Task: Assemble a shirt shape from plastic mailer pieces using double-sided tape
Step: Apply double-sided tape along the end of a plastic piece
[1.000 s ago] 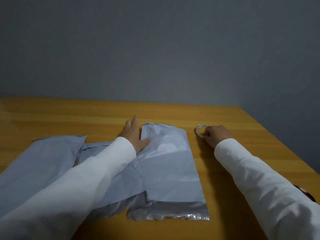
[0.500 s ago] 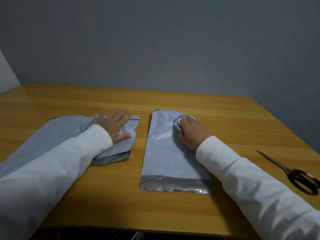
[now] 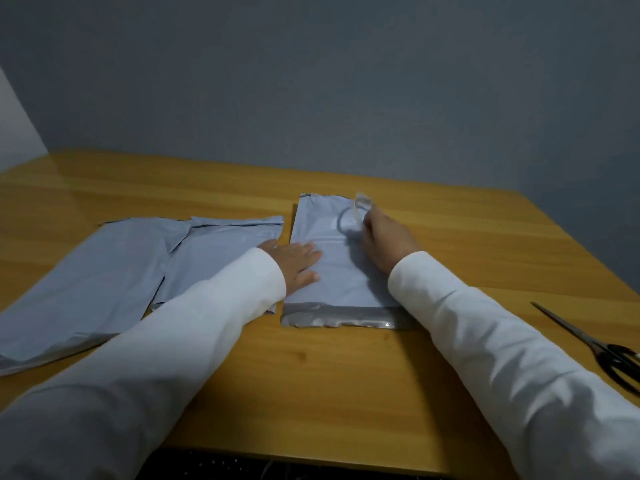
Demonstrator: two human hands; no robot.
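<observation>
A narrow grey mailer piece (image 3: pixel 332 271) lies lengthwise at the table's middle, its shiny strip toward me. My left hand (image 3: pixel 299 261) rests flat on its left edge, fingers spread. My right hand (image 3: pixel 384 240) holds a roll of double-sided tape (image 3: pixel 358 211) above the piece's far end; the roll is blurred. Two more grey mailer pieces lie to the left: a mid-sized one (image 3: pixel 221 251) and a large one (image 3: pixel 90 285), overlapping.
Black-handled scissors (image 3: pixel 595 344) lie at the right edge of the wooden table (image 3: pixel 311 375). A grey wall stands behind the table's far edge. My white sleeves cross the near half of the table.
My left hand moved right, off the mid-sized piece and onto the narrow piece. My right hand lifted the tape roll slightly toward the far end of that piece.
</observation>
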